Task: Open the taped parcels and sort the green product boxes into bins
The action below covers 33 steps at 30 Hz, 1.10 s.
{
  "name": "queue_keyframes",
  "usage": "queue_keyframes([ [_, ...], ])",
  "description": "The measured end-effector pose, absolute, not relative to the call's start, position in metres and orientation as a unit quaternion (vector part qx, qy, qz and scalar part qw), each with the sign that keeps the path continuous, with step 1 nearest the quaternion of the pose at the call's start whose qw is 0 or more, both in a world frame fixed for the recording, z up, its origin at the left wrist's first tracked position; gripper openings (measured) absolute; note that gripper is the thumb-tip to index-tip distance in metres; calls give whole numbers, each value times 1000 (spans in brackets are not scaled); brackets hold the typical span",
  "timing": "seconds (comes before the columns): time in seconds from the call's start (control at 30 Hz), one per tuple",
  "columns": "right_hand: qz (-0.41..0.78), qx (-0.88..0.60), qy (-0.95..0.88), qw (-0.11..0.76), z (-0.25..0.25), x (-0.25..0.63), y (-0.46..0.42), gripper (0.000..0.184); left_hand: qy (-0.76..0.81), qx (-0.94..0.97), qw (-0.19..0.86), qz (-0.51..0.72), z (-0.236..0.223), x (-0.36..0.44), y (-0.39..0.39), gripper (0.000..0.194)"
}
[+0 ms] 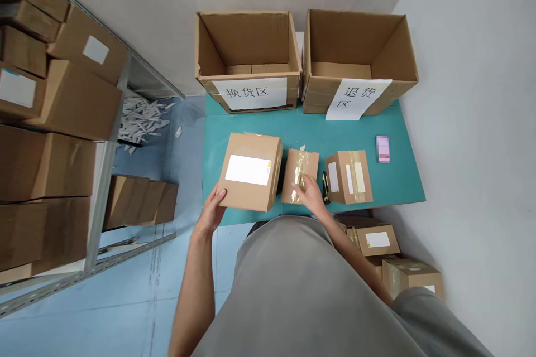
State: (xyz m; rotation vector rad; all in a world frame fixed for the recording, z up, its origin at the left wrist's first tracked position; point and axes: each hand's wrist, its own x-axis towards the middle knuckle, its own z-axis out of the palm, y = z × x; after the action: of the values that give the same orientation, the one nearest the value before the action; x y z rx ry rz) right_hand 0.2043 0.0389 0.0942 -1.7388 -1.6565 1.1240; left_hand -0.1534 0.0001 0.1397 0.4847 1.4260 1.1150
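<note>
A: Layout, big to small?
B: Green table (402,178). Clock centre: the taped carton (293,174). A topless box (251,39) at eleven, a second topless box (352,39) at one, both on the table's far side. Large carton (251,173) at nine, small labelled carton (349,177) at three, black-and-yellow cutter (325,187) around four.
A: Handling?
B: My call: the large carton could twist on a one-corner hold; get the fingers further under, keep it level. Taped carton: light touch, don't shove it sideways, the gap's narrow. Keep the right wrist off the cutter; it lies just beside.
A: Hands?
B: Left hand (212,211), large carton's eight: thumb on the top face, fingers passing out of sight, grasping that corner. Forearm from about seven. Lifted or resting? Can't tell. Right hand (310,194), taped carton's five: palm down, fingers bent, tips on or just over the tape. Pinching it? Can't tell. Forearm from about five.
</note>
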Motion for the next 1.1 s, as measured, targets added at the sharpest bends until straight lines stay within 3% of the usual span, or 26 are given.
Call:
queue_keyframes([
  [0.13, 311, -736, -562, 215, 70, 218, 47, 88, 577, 112, 614, 527, 124, -178, -2, 73],
  [0.3, 359, -741, -540, 177, 55, 238, 37, 108, 515, 4, 646, 564, 92, -212, -1, 55],
  [0.5, 372, -745, -525, 178, 50, 222, 33, 117, 428, -74, 695, 573, 57, -238, 7, 67],
  [0.63, 374, -747, -518, 182, 51, 221, 33, 118, 424, -99, 692, 575, 33, -244, 13, 57],
  [0.8, 365, -750, -519, 187, 53, 226, 34, 122, 535, 9, 702, 470, 14, -242, 29, 69],
  [0.93, 390, -751, -490, 208, 51, 228, 31, 132, 672, 126, 578, 446, 18, -255, 47, 84],
  [1.03, 452, -736, -439, 246, 48, 227, 25, 138, 675, 185, 547, 458, 32, -266, 63, 80],
  [1.1, 483, -726, -415, 261, 47, 225, 20, 130, 679, 213, 560, 425, 43, -267, 72, 81],
])
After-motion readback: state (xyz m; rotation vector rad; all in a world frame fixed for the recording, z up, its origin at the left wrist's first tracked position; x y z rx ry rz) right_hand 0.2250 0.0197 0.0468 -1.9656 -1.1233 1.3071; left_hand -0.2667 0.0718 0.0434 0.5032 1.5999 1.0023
